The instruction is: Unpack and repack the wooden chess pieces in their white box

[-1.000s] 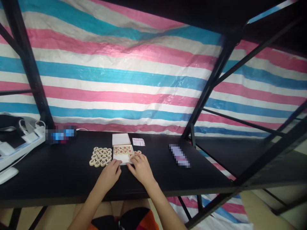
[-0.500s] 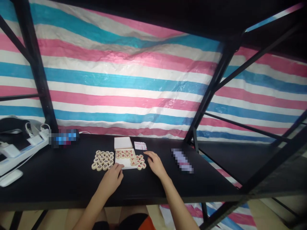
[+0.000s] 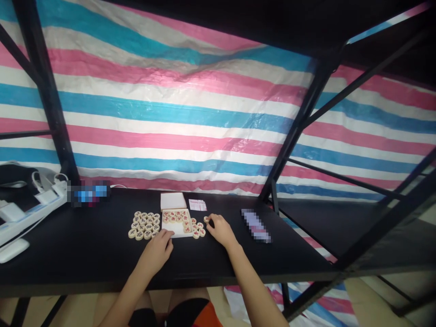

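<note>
A shallow white box (image 3: 172, 230) lies on the black table (image 3: 85, 254), partly filled with round wooden chess pieces marked in red. My left hand (image 3: 157, 249) rests at the box's near left corner, fingers curled against its edge. My right hand (image 3: 220, 229) sits right of the box, fingertips pinched on a single chess piece (image 3: 206, 219). A small cluster of red-marked pieces (image 3: 196, 228) lies between the box and my right hand. A larger group of dark-marked pieces (image 3: 144, 225) lies left of the box.
The white box lid (image 3: 173, 200) and a small printed slip (image 3: 197, 205) lie behind the box. A blurred flat object (image 3: 255, 225) lies to the right. A white power strip with chargers (image 3: 23, 211) stands at far left. Black frame posts rise on both sides.
My right hand moved from the box's near right corner out to the right, uncovering the loose pieces there, then closed its fingertips on one piece. The left hand stayed at the box.
</note>
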The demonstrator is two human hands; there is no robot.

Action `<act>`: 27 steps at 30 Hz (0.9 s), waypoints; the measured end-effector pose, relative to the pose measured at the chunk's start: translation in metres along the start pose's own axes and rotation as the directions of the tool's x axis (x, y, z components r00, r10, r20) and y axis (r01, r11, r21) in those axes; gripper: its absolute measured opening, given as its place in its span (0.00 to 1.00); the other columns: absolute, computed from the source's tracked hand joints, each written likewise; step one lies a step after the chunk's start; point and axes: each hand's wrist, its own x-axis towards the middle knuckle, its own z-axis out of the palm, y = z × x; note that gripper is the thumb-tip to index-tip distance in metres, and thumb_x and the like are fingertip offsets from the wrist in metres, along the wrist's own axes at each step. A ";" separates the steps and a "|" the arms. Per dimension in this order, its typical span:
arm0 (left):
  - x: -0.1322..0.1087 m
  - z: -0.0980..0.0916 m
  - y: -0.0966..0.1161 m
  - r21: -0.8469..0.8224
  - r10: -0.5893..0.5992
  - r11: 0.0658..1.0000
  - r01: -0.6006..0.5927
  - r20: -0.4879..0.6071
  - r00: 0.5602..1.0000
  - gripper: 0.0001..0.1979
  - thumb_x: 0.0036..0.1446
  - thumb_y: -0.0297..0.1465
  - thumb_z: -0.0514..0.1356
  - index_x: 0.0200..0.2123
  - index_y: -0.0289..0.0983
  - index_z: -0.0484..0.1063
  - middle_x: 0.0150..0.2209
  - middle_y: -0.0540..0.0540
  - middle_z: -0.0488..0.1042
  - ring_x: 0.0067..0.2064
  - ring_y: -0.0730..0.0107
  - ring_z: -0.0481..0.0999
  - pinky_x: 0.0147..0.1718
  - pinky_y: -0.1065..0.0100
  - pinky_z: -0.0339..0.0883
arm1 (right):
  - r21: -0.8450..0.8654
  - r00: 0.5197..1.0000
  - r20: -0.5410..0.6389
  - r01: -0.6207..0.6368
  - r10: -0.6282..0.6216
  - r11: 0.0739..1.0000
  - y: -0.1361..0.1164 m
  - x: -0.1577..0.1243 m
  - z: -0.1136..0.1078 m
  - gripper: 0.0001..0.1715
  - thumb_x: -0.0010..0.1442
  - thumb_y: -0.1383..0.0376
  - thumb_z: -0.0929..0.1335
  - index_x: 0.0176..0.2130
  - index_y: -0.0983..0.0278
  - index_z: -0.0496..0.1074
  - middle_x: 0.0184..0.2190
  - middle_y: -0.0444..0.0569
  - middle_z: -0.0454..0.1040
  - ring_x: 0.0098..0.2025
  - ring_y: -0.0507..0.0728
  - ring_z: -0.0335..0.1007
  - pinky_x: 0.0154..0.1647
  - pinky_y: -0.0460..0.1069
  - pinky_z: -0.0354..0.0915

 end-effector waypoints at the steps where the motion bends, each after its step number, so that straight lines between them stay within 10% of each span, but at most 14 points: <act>1: 0.000 0.000 0.000 0.002 0.001 1.000 -0.001 0.001 1.000 0.15 0.60 0.24 0.48 0.46 0.38 0.70 0.43 0.42 0.73 0.43 0.62 0.75 0.46 0.61 0.67 | -0.003 1.000 -0.002 0.002 -0.002 1.000 -0.001 0.001 0.000 0.06 0.58 0.69 0.64 0.35 0.62 0.71 0.33 0.49 0.75 0.37 0.58 0.69 0.39 0.49 0.63; 16: 0.001 0.000 0.000 0.016 0.017 1.000 -0.017 -0.003 1.000 0.15 0.60 0.24 0.48 0.46 0.36 0.70 0.42 0.43 0.73 0.43 0.62 0.75 0.45 0.62 0.67 | 0.127 0.982 0.062 0.168 -0.177 0.978 -0.015 0.006 0.012 0.23 0.59 0.75 0.60 0.46 0.60 0.76 0.49 0.47 0.74 0.49 0.54 0.69 0.53 0.50 0.63; 27: 0.000 0.000 0.001 -0.021 -0.002 1.000 0.001 -0.017 1.000 0.15 0.59 0.25 0.49 0.46 0.38 0.71 0.41 0.43 0.73 0.42 0.63 0.74 0.44 0.62 0.67 | -0.013 0.997 -0.076 -0.021 0.020 1.000 0.004 -0.003 0.014 0.22 0.54 0.78 0.61 0.43 0.64 0.75 0.42 0.57 0.74 0.42 0.61 0.69 0.44 0.54 0.65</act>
